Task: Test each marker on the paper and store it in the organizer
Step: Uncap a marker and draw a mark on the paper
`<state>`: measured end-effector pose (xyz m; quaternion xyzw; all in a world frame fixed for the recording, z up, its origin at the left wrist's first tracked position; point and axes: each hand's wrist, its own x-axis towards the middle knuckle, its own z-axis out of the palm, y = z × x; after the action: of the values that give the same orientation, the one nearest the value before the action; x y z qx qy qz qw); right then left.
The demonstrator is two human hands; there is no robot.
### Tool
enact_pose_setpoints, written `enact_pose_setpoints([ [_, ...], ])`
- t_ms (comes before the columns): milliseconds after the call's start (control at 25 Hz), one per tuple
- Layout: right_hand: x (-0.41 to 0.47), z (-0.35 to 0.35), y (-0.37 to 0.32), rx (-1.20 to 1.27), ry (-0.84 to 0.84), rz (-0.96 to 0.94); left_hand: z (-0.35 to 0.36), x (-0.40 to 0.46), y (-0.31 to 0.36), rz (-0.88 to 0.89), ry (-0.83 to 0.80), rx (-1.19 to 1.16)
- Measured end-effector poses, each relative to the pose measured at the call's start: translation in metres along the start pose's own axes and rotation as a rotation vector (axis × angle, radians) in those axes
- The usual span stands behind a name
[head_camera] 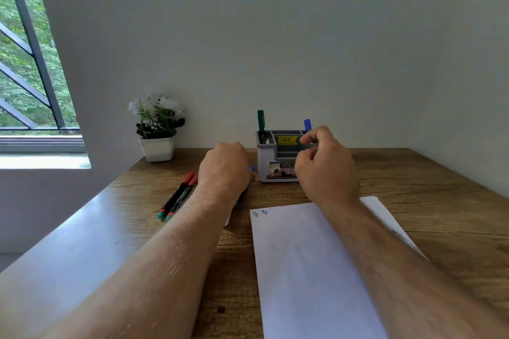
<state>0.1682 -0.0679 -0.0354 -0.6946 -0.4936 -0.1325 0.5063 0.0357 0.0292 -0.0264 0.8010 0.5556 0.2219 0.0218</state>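
A grey and white organizer (265, 158) stands at the back of the wooden desk. A green marker (260, 121) stands in its left slot and a blue marker (307, 125) in its right slot. My right hand (326, 168) is at the organizer, thumb and forefinger pinching the blue marker just under its cap. My left hand (224, 168) lies knuckles-up on the desk, curled over another blue marker (252, 168) whose end pokes out on the right. Two red-capped markers (180, 194) lie to its left. White paper (305, 270) bears two small scribbles (261, 212).
A white pot with a flowering plant (157, 129) stands at the back left against the wall. A window (24, 63) is on the far left. The wooden desk (429, 201) runs to the wall behind the organizer.
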Motion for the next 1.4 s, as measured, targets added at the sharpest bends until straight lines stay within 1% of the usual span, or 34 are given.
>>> enact_pose_setpoints([
  [240, -0.001, 0.000, -0.001, 0.032, -0.003, 0.008, 0.004, -0.001, 0.001, -0.013, -0.033, 0.085],
  [480, 0.000, 0.002, -0.001, 0.051, -0.008, -0.004, 0.004, -0.006, 0.010, 0.094, 0.052, 0.235],
  [600, 0.001, 0.003, 0.000, 0.064, -0.011, -0.011, 0.002, -0.008, 0.014, 0.093, 0.045, 0.281],
  [800, 0.001, 0.005, 0.003, 0.099, -0.028, -0.068, 0.003, -0.007, 0.014, 0.046, -0.001, 0.213],
  [880, 0.001, 0.005, 0.003, 0.099, -0.027, -0.074, 0.003, -0.006, 0.013, -0.005, -0.010, 0.165],
  [1040, 0.002, 0.004, 0.002, 0.096, -0.031, -0.077, -0.010, -0.007, 0.010, -0.138, 0.046, -0.021],
  [1160, 0.000, 0.004, 0.001, 0.093, -0.058, -0.084, -0.024, -0.010, 0.011, -0.159, 0.131, -0.263],
  [1280, -0.001, 0.002, -0.002, 0.174, -0.117, -0.055, -0.032, -0.016, 0.019, -0.073, 0.152, -0.617],
  [1400, -0.002, 0.000, -0.006, 0.331, -0.303, -0.026, -0.034, -0.023, 0.028, 0.045, 0.096, -0.938],
])
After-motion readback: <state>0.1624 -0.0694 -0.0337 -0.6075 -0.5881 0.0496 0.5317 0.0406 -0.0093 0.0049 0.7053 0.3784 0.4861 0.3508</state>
